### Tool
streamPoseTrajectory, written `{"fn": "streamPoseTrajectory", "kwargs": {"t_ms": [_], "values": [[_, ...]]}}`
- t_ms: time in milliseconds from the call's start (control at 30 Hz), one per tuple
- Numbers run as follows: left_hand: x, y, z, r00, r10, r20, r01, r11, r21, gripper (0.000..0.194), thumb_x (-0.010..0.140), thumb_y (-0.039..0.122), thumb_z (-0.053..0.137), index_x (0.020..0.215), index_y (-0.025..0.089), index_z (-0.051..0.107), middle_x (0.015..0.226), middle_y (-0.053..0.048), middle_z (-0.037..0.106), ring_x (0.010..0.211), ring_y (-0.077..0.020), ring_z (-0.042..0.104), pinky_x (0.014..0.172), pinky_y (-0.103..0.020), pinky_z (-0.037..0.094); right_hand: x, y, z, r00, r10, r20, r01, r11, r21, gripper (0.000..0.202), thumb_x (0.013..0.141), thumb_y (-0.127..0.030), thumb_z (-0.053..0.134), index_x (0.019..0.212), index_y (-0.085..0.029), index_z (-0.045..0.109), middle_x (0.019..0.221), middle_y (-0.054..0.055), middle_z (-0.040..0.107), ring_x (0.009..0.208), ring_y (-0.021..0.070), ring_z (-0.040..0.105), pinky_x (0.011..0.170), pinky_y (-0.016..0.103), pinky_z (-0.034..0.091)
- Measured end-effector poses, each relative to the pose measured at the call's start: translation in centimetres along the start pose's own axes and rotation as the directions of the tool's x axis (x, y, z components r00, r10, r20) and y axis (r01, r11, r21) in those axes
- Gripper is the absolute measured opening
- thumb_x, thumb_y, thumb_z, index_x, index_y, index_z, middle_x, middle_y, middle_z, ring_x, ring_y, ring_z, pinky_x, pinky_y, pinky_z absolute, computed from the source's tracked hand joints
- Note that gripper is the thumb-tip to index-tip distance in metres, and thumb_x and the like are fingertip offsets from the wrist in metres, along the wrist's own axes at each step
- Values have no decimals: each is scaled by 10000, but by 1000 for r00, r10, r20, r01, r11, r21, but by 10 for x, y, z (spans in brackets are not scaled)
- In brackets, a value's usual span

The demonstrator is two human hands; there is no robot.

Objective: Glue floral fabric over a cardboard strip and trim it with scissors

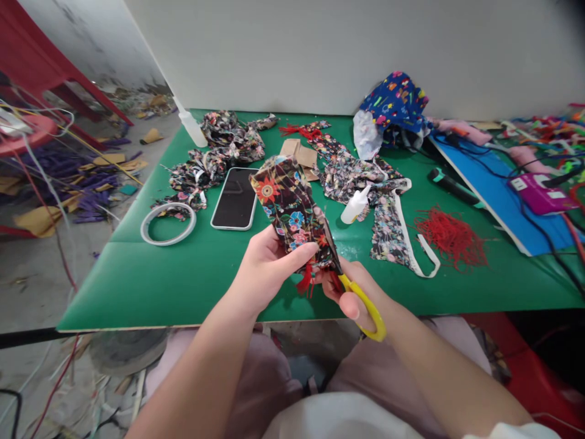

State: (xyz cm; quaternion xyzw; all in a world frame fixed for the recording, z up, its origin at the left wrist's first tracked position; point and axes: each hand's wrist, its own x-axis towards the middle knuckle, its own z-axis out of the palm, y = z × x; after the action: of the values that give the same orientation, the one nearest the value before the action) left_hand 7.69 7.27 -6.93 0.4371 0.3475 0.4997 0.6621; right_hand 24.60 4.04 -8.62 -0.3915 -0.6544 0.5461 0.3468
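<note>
One left hand, one right hand and one pair of yellow-handled scissors are counted at one green bench, along with two white bottles, one phone, one white ring, one blue board, one purple device, one black-handled tool, one blue patterned bundle and one pile of red threads. Pieces of floral cloth, crumpled and overlapping, number several, too tangled for an exact count.

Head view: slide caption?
Left hand holds floral fabric, right hand yellow-handled scissors at its edge, above a green table.
</note>
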Motion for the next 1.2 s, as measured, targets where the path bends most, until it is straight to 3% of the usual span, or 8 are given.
{"fn": "streamPoseTrajectory", "kwargs": {"t_ms": [333,667,1000,1200], "values": [[0,1,0,999,-2,-33,4,997,83,192,698,264,756,838,175,658,810,-6,717,668,-134,644,624,-226,531,0,7,4,998,46,-43,-46,999,-5,749,634,-829,373,971,-189,568,645,-23,482,574,122,459,654,303,492],[0,1,1,1000,-2,-8,3,999,39,163,713,232,747,838,181,655,817,2,714,667,-109,634,632,-202,526,-1,-7,9,983,153,-103,-149,988,51,696,602,-823,431,846,-184,557,672,-10,508,585,117,467,646,287,490],[0,1,0,1000,-6,-25,7,998,59,173,700,250,755,830,187,659,802,9,714,668,-118,641,629,-210,529,-1,-11,10,979,170,-117,-170,985,8,612,677,-771,485,869,-193,545,698,-6,536,578,113,478,581,256,445],[0,0,-1,1000,-16,-19,18,996,83,199,706,272,749,855,174,662,838,-19,725,700,-143,656,650,-237,537,0,-7,8,983,141,-119,-145,989,-21,678,630,-844,412,762,-188,522,616,-16,495,546,108,440,577,263,433]]}}
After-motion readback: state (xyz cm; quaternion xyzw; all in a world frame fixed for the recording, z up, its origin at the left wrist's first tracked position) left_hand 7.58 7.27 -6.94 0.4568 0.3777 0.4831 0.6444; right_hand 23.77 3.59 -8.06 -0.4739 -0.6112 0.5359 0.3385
